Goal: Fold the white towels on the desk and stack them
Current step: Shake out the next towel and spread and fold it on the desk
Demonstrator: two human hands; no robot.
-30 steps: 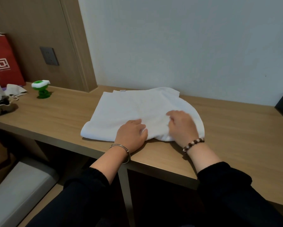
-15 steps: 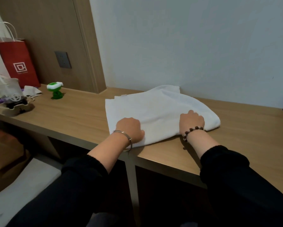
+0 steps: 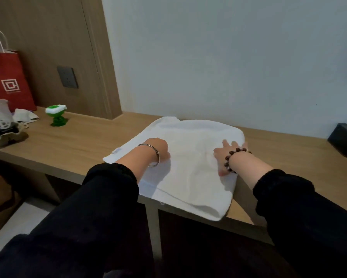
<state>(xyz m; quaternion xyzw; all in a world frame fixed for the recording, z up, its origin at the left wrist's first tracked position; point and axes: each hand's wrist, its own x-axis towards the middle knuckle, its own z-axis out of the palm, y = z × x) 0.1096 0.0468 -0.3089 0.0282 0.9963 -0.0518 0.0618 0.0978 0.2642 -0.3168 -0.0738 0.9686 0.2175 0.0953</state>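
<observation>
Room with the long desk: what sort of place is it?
Probably a hotel room: a long wooden desk, a plain white towel on it, a red paper bag, a wall socket.

Your left sleeve and right sleeve: black, soft matte fabric, cuffs bunched in thick rolls on the forearms, short of the wrists. Your left wrist: thin silver bangle, plain round wire, loose fit. Your right wrist: bracelet of round beads, mostly dark brown, a few pale ones mixed in. Left hand and right hand bare.
</observation>
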